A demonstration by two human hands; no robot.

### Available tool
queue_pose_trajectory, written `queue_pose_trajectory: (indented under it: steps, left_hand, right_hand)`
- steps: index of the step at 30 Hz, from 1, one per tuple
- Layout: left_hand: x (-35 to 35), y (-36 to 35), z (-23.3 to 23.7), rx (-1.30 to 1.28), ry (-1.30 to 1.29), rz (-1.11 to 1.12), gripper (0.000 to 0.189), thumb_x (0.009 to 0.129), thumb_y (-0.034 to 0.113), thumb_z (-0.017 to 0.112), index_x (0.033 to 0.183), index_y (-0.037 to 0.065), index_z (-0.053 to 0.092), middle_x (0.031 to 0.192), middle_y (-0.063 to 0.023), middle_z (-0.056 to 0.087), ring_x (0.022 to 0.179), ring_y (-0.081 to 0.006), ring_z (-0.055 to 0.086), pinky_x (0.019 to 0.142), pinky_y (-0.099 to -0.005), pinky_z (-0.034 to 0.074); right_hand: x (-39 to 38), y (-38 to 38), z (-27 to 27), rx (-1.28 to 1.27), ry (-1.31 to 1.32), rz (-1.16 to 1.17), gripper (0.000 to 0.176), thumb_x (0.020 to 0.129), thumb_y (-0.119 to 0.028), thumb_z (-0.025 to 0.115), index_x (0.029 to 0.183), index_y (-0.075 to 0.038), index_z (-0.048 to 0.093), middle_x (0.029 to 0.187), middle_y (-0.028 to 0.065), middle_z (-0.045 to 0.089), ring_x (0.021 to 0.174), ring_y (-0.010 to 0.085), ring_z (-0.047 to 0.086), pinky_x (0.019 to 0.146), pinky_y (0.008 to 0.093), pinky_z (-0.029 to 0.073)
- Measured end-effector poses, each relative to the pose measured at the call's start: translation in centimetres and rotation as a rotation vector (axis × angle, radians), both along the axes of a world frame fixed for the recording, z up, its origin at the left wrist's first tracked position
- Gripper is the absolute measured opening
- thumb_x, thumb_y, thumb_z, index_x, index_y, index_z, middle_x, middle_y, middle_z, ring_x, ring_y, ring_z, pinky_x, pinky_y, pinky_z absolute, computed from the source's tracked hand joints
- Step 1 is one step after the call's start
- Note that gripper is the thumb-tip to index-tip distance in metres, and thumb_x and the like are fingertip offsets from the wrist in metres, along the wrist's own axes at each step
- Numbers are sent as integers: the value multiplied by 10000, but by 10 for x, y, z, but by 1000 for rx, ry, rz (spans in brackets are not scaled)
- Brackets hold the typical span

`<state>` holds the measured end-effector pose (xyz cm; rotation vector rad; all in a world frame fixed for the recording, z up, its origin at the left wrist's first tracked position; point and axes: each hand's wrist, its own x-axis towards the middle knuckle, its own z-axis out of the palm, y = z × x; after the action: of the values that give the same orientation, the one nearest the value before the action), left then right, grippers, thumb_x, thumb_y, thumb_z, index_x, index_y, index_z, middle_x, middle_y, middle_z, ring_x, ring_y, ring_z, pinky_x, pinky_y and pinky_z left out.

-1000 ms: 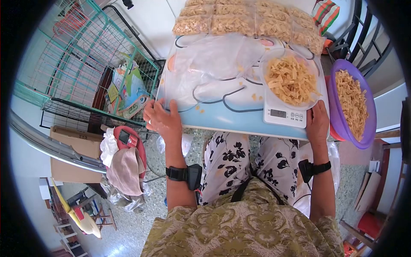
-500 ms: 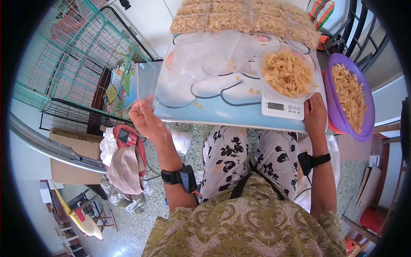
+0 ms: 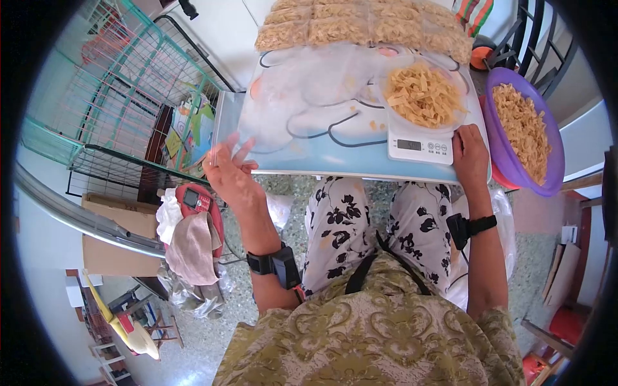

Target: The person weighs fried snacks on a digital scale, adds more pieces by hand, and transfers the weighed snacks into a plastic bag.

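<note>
My left hand (image 3: 235, 177) is at the table's left edge, its fingers closed on a clear plastic bag (image 3: 226, 112). Some fingertips look pale through the film. On the right, my right hand (image 3: 470, 153) rests with fingers laid down against the side of a white digital kitchen scale (image 3: 420, 151), holding nothing. A clear bowl (image 3: 458, 122) sits on the scale, heaped with flat yellowish dried strips (image 3: 425, 96). More clear plastic bags (image 3: 309, 77) lie spread over the middle of the patterned table (image 3: 360, 164).
Filled bags of strips (image 3: 360, 26) are lined up along the far side. A purple basin (image 3: 557, 161) of strips stands right of the table. Left are a green wire rack (image 3: 84, 122) and a red stool (image 3: 215, 222) bearing a phone (image 3: 194, 199) and cloth (image 3: 193, 248).
My left hand has shifted slightly right and its fingers have spread more at the bag, which leans lower over the table edge. My right hand stays beside the scale. The view has tilted slightly.
</note>
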<state>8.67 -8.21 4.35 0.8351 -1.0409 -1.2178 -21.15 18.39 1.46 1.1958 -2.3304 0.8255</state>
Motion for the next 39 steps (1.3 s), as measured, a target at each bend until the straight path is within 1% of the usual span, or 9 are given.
queue_pose_trajectory:
  steps: [2,12,15,21,24,26,28,32,39]
  left_hand:
    - [-1,8,1,-9,47,20,246,991,268,565,1081,62,465,1116,-181,650,767,-238,706,480,-237,460]
    - [20,18,17,-28,300,-123,246,983,249,585,1102,36,555,1018,-108,680,806,-179,680,573,-243,501]
    - [13,41,40,-12,252,-197,184,979,215,587,1080,64,620,1020,-45,664,832,-131,632,685,-293,536]
    - [-6,72,31,41,61,-578,141,958,171,628,941,32,642,806,-27,645,707,-106,593,647,-243,473]
    - [-17,87,30,25,-44,-766,143,950,164,642,905,28,638,776,-21,635,682,-90,566,637,-229,452]
    - [-22,97,31,17,-63,-876,145,946,158,648,885,27,637,761,-17,628,672,-85,553,634,-223,442]
    - [-26,105,35,74,-95,-962,192,942,179,651,806,51,604,752,0,579,684,-86,517,650,-237,424]
    - [-32,115,25,96,-110,-1114,188,938,195,662,835,43,620,757,5,601,692,-75,534,661,-224,424]
    - [-34,124,24,106,-48,-1115,147,949,175,653,961,30,673,795,15,604,707,-52,513,640,-210,403]
  right_hand:
    - [-3,2,-2,-7,-18,-1,121,873,-35,590,992,-31,613,876,149,570,810,353,607,685,428,491]
    - [-9,2,-12,-111,-23,51,144,875,-24,577,1014,-39,613,882,158,578,830,372,600,726,433,496]
    - [-9,4,-4,-154,-82,61,164,886,-13,570,1041,-31,620,880,149,580,771,323,595,690,391,491]
    - [5,9,13,-287,-133,79,157,910,-17,573,1052,-22,639,865,93,588,706,192,574,637,304,467]
    - [44,17,33,-414,-302,123,139,930,-62,585,1043,-22,655,909,46,613,711,137,564,648,276,457]
    - [67,24,51,-452,-835,241,187,932,-148,618,1068,-28,666,977,25,629,795,107,574,723,255,463]
    - [84,29,61,-414,-834,361,233,919,-192,639,1079,-24,664,999,28,630,844,111,580,764,258,464]
    - [116,23,71,-371,-951,610,342,864,-285,711,1091,-32,668,1044,32,622,973,107,574,847,266,460]
    - [142,29,61,-161,-1184,582,268,857,-236,741,1013,-28,675,971,11,653,917,88,594,823,257,470]
